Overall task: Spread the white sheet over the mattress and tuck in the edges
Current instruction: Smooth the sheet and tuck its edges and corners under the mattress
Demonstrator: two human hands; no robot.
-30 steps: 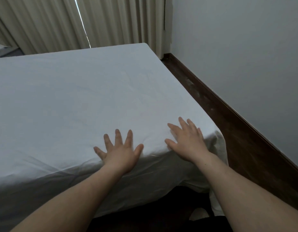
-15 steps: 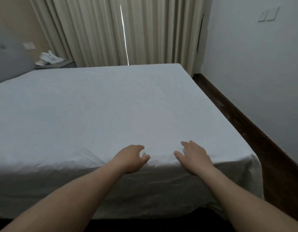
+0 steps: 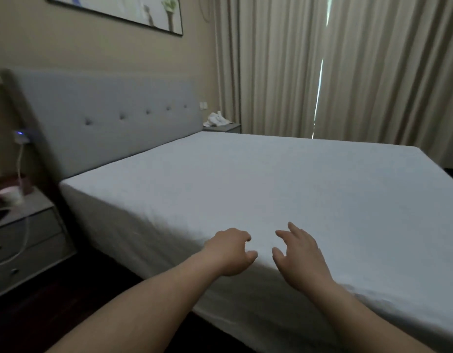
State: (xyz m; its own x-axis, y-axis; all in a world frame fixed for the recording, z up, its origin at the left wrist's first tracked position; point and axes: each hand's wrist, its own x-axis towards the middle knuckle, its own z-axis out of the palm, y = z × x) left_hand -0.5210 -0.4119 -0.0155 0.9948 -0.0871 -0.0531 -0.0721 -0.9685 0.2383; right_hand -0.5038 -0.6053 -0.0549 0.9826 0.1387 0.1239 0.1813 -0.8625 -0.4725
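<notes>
The white sheet (image 3: 245, 179) lies smooth over the whole mattress and hangs down its near sides. My left hand (image 3: 229, 250) hovers at the near corner of the bed with its fingers curled loosely and nothing in them. Beside it, my right hand (image 3: 299, 256) is held just above the sheet, fingers apart and slightly bent, holding nothing. Whether either hand touches the sheet I cannot tell.
A grey padded headboard (image 3: 105, 118) stands at the back left. A grey nightstand (image 3: 21, 240) with a cup and cables is at the left. Another nightstand (image 3: 223, 127) with white cloth is by the curtains (image 3: 347, 67). Dark floor lies below the bed.
My view has swung left, from the wall side to the headboard. Both hands lifted from lying flat on the sheet; the left fingers have curled in.
</notes>
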